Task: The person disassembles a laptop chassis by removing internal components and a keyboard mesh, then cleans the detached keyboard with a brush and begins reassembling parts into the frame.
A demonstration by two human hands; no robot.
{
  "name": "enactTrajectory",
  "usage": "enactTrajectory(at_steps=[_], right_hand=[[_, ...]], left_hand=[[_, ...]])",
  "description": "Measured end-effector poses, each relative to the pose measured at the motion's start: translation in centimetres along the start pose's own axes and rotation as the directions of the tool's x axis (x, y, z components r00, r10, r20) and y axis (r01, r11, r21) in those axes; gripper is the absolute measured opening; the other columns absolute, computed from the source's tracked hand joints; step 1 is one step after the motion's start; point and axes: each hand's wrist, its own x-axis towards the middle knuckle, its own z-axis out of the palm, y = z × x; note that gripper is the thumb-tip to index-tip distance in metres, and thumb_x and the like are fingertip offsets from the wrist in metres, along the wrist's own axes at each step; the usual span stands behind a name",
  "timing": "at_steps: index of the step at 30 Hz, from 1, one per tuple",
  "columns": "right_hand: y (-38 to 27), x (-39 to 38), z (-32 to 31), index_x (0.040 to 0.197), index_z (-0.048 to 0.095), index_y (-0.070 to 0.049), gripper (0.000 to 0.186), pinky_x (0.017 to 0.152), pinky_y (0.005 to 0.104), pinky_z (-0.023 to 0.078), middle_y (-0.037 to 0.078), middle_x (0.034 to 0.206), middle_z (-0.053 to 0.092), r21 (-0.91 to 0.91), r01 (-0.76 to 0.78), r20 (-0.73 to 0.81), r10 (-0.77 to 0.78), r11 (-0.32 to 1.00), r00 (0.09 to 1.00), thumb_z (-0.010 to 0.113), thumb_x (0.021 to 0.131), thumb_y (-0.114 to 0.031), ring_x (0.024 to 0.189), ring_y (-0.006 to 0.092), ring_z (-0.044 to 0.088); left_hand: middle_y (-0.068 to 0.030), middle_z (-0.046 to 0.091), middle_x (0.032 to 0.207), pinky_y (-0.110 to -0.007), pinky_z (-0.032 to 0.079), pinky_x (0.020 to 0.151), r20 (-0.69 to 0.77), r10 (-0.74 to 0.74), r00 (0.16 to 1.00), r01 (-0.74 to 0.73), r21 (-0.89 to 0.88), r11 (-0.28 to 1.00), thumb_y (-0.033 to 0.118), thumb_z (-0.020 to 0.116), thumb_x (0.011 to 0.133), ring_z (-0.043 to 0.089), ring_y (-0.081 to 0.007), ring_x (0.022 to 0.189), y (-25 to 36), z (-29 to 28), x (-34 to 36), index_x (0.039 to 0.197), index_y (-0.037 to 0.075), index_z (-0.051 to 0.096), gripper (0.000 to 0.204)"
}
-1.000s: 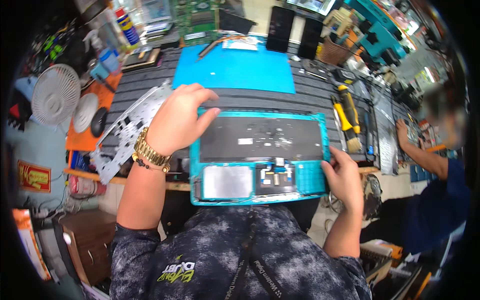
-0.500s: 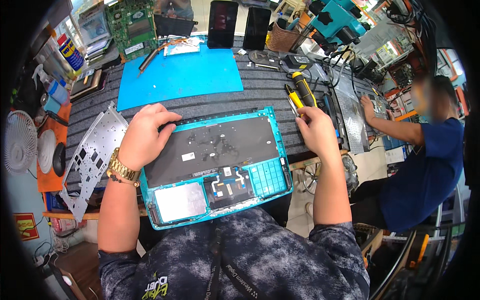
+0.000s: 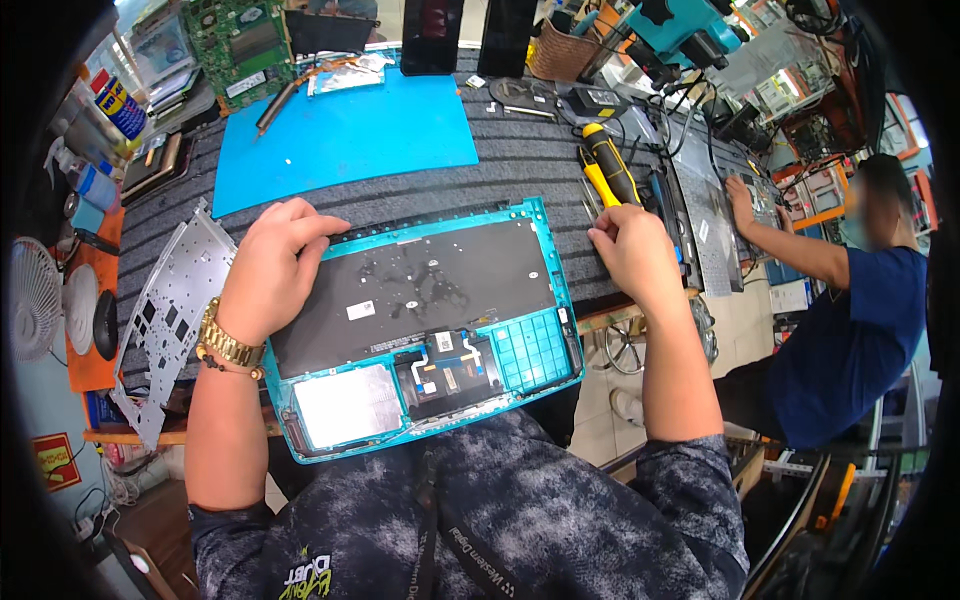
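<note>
A teal laptop top case (image 3: 530,305) lies inner side up across the table's front edge, against my body. It has a dark backing sheet, a silver plate and a touchpad assembly. My left hand (image 3: 268,262) is closed at its far left edge, thumb and forefinger together there. Right of the case, my right hand (image 3: 634,248) has its fingertips drawn together by a thin silver tool (image 3: 588,194); whether they grip it, I cannot tell. A yellow-handled hand tool (image 3: 600,181) lies just beyond these fingers, next to a yellow-and-black screwdriver (image 3: 611,165).
A blue mat (image 3: 345,145) with a soldering iron (image 3: 278,106) lies behind. Left stands a perforated metal plate (image 3: 170,310), near a white fan (image 3: 33,300). A green circuit board (image 3: 240,50) leans at the back. On the right, a co-worker (image 3: 850,300) reaches onto the bench.
The whole view has shifted slightly, with the mat and bench sliding left and up. Both my hands keep nearly the same places by the case and tools.
</note>
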Motion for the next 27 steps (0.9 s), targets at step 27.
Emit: enactTrajectory(at_steps=[27], right_hand=[[1.0,-2.8,5.4,0.106,0.060,-0.004,0.009,0.048,0.0282,0.049,0.012,0.086,0.070,1.000,-0.009,0.007,0.172,0.015,0.985,0.058,0.112,-0.010,0.062,0.0167,0.065]], left_hand=[[-0.0177,0.076,0.117,-0.043,0.060,0.093,0.263,0.083,0.961,-0.079,-0.023,0.997,0.011,0.076,0.101,0.075,-0.0340,0.105,3.3,1.3,5.1,0.130,-0.003,0.076,0.032]])
